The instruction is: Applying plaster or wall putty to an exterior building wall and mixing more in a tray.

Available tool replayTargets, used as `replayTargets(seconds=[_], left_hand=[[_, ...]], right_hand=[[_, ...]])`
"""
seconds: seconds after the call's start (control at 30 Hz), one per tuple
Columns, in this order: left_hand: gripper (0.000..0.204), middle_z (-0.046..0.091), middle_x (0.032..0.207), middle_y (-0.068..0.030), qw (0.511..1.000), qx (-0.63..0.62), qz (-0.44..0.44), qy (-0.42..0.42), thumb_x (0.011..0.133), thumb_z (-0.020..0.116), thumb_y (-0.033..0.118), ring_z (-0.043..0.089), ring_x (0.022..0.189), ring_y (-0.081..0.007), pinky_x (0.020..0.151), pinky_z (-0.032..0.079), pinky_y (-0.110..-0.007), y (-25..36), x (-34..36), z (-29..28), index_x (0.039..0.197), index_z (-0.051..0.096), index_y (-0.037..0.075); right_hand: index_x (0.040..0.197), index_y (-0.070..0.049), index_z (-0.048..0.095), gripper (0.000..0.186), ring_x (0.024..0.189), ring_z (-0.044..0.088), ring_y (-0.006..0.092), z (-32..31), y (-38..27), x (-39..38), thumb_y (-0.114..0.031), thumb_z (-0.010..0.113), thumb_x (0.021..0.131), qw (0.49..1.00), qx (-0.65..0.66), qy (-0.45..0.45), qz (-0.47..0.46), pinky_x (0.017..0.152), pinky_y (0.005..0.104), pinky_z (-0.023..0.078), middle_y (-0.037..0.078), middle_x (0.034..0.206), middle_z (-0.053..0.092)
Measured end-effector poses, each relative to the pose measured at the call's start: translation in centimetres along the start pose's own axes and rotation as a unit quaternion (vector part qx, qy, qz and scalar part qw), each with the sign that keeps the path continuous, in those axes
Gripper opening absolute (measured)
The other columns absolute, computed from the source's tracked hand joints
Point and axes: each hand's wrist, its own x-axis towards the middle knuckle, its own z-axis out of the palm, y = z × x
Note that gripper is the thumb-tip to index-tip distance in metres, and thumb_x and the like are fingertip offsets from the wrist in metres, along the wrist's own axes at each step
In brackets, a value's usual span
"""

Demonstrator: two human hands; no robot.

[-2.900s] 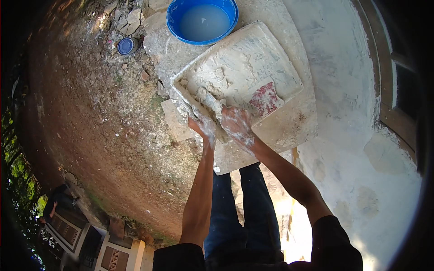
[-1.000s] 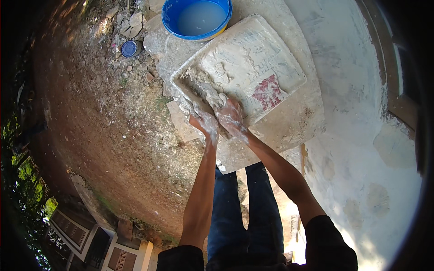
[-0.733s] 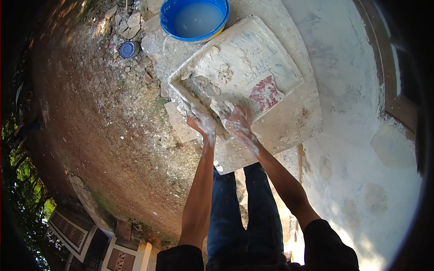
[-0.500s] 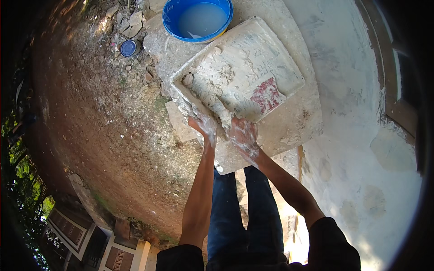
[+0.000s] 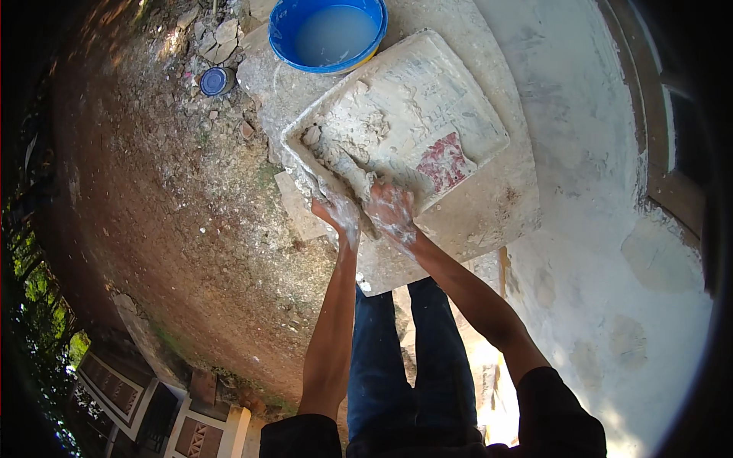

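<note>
A shallow rectangular tray (image 5: 475, 91), caked in whitish plaster, lies at an angle in front of me. My left hand (image 5: 338, 214), smeared white, is closed round its near left rim. My right hand (image 5: 391, 208) is a closed fist at the near corner, just right of the left hand. From it a plaster-coated, blade-like tool (image 5: 353, 172) reaches along the inside of the left wall; the coating hides its exact kind. Lumpy wet plaster (image 5: 359, 126) gathers in the tray's left half. A red patch (image 5: 445, 162) shows through near the right side.
Behind the tray stands a blue bucket (image 5: 276, 30) of cloudy liquid. A pale, stained board (image 5: 511, 191) lies beneath both. Left of it are rough earth (image 5: 191, 229), stone pieces (image 5: 223, 42) and a blue-topped can (image 5: 216, 81). A whitish plastered surface (image 5: 580, 229) spans the right.
My right hand has moved slightly left and up along the tray's near corner, with the coated tool. Plaster in the left half has shifted a little. The left hand stays on the rim.
</note>
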Motion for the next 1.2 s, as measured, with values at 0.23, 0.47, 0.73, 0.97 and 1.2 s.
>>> replayTargets(seconds=[0.23, 0.47, 0.73, 0.97, 1.2], left_hand=[[0.032, 0.055, 0.098, -0.0102, 0.996, 0.035, 0.076, 0.012, 0.088, 0.051, 0.018, 0.052, 0.081, -0.0164, 0.069, 0.045, -0.031, -0.5, 0.2, -0.2, 0.11, 0.048, -0.005], [0.03, 0.057, 0.091, -0.005, 0.999, 0.013, 0.046, 0.024, 0.087, 0.052, 0.018, 0.051, 0.074, -0.0119, 0.064, 0.044, -0.026, -1.0, 0.4, 0.0, 0.108, 0.05, -0.004], [0.014, 0.056, 0.078, -0.0041, 1.0, 0.01, 0.001, 0.029, 0.083, 0.051, 0.004, 0.047, 0.065, -0.0106, 0.056, 0.041, -0.026, 0.7, 0.3, 0.5, 0.093, 0.054, -0.006], [0.007, 0.05, 0.071, -0.0006, 0.997, -0.049, -0.052, 0.027, 0.083, 0.051, 0.003, 0.043, 0.06, -0.0094, 0.051, 0.038, -0.026, 1.0, 0.1, 0.5, 0.087, 0.053, -0.003], [0.026, 0.055, 0.081, -0.0037, 0.996, -0.052, -0.061, 0.036, 0.086, 0.054, 0.016, 0.048, 0.068, -0.0112, 0.058, 0.042, -0.027, 0.6, 0.3, 0.2, 0.101, 0.052, -0.004]], right_hand=[[0.075, -0.002, 0.059, 0.012, 0.064, 0.06, 0.0326, 0.8, -0.6, 2.9, -0.014, 0.056, 0.071, 0.999, 0.023, 0.014, -0.022, 0.056, 0.0464, 0.044, 0.013, 0.065, 0.059], [0.107, 0.001, 0.054, 0.047, 0.073, 0.057, 0.0284, 2.7, 1.3, 0.6, -0.036, 0.06, 0.078, 0.939, 0.328, 0.074, 0.075, 0.068, 0.0371, 0.047, 0.015, 0.083, 0.059], [0.083, -0.006, 0.058, 0.026, 0.076, 0.053, 0.0269, -3.8, 3.7, -0.1, -0.032, 0.053, 0.084, 0.984, 0.131, 0.1, -0.069, 0.078, 0.04, 0.039, 0.011, 0.082, 0.054], [0.098, -0.002, 0.054, 0.042, 0.096, 0.051, 0.0325, -5.5, 2.9, -1.3, -0.039, 0.06, 0.077, 0.999, -0.006, -0.029, -0.039, 0.089, 0.045, 0.036, 0.014, 0.094, 0.054], [0.106, 0.005, 0.052, 0.049, 0.094, 0.052, 0.0294, -5.6, 4.1, -2.6, -0.038, 0.056, 0.082, 0.956, 0.219, -0.065, 0.182, 0.084, 0.0409, 0.04, 0.02, 0.101, 0.053]])
